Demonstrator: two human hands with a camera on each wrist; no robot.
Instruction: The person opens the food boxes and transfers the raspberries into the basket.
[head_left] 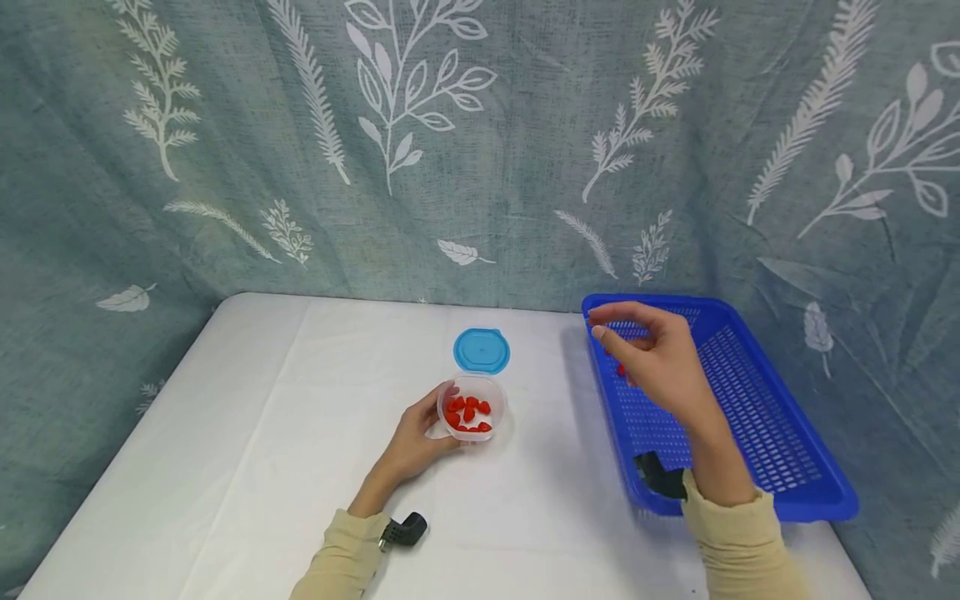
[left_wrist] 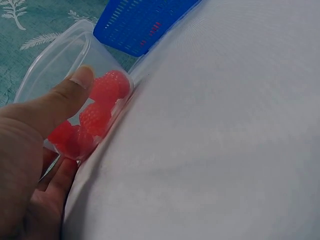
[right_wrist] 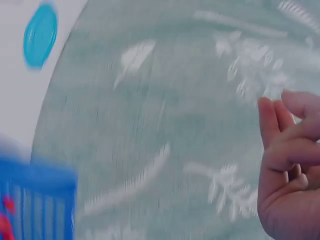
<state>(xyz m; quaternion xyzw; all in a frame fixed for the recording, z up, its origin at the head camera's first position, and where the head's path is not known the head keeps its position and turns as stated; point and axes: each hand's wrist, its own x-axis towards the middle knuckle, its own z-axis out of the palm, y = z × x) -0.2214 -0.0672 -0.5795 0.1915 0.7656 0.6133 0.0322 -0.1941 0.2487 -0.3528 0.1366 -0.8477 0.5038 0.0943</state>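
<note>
My left hand point(head_left: 416, 437) grips a small clear plastic container point(head_left: 489, 388) on the white table, its thumb and fingers round the sides. Several red toy raspberries point(head_left: 469, 412) lie in it; through the clear wall in the left wrist view, the raspberries point(left_wrist: 95, 119) show their bumpy surface. My right hand point(head_left: 667, 367) is raised over the far left part of a blue plastic basket point(head_left: 787, 425), fingers bent and thumb apart from the index finger. Between them nothing shows. A few red berries point(head_left: 622, 369) in the basket are partly hidden behind that hand.
Just behind the container lies a round blue lid point(head_left: 482, 350), flat on the white tablecloth point(head_left: 300, 450). A green curtain with white leaf prints point(head_left: 510, 225) hangs along the back and sides of the table. The basket stands along the table's right edge.
</note>
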